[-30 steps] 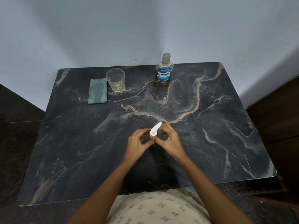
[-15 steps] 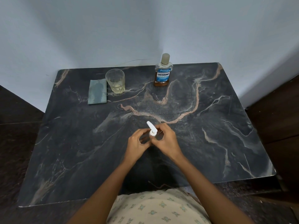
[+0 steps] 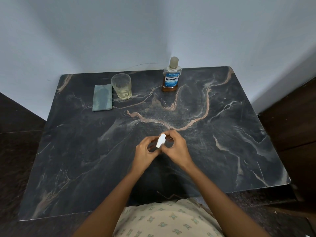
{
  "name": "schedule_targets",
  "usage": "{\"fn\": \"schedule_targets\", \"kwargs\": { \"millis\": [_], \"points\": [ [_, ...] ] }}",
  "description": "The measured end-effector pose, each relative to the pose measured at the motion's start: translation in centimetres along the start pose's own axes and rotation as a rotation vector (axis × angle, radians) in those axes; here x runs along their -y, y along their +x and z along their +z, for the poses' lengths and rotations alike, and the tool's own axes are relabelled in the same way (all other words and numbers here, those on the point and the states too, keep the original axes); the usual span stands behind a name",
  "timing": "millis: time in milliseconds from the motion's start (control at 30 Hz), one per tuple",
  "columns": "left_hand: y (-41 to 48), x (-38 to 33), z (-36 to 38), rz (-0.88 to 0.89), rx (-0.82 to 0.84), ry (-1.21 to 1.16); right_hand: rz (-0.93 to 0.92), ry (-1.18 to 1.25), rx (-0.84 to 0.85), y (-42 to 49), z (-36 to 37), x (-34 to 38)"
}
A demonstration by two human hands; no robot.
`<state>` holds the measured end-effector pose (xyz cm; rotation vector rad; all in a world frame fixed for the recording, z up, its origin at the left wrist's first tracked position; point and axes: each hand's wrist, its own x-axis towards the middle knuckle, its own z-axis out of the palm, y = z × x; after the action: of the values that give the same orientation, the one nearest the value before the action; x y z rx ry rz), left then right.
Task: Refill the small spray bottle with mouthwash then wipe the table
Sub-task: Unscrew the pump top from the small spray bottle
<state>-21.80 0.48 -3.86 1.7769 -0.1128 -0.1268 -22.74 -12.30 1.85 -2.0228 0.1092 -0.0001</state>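
Note:
Both hands meet over the middle of the dark marble table (image 3: 222,151). My left hand (image 3: 145,151) grips the small spray bottle, whose body is mostly hidden by my fingers. My right hand (image 3: 176,147) pinches its white spray head (image 3: 160,141), which points toward me and to the left. The mouthwash bottle (image 3: 171,76), capped, with a blue label and amber liquid, stands at the back centre. A folded grey-green cloth (image 3: 102,97) lies flat at the back left.
A clear glass tumbler (image 3: 121,87) with a little pale liquid stands just right of the cloth. Light walls meet in a corner behind the table. Dark floor surrounds the table on the left and right.
The white spray head has turned between my fingers: it pointed up-right, then up-left, and now points down-left. Both hands stay in the same place.

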Motion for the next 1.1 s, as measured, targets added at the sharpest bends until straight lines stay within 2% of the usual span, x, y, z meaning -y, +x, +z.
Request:
{"fn": "schedule_targets", "kwargs": {
  "millis": [167,400,500,633,733,967,1100],
  "points": [
    [-0.1,0.0,0.0,0.008,0.01,0.008,0.084,0.11,0.087,-0.2,-0.2,-0.3],
    [-0.1,0.0,0.1,0.009,-0.007,0.003,0.097,0.134,-0.083,-0.2,0.8,-0.6],
    [0.0,0.1,0.2,0.006,-0.01,-0.002,0.06,0.119,-0.075,-0.4,0.6,-0.8],
    [-0.1,0.1,0.2,-0.006,-0.016,-0.004,0.105,0.13,0.004,-0.5,0.2,-1.0],
    [-0.2,0.0,0.2,0.012,-0.03,0.006,0.101,0.066,0.028,-0.5,0.6,-1.0],
    [-0.1,0.1,0.1,0.031,-0.022,0.032,0.063,-0.046,-0.084,0.0,1.0,0.1],
    [-0.1,0.0,0.1,0.036,-0.011,0.049,0.025,-0.082,-0.07,-0.1,0.4,0.5]
  ]
}}
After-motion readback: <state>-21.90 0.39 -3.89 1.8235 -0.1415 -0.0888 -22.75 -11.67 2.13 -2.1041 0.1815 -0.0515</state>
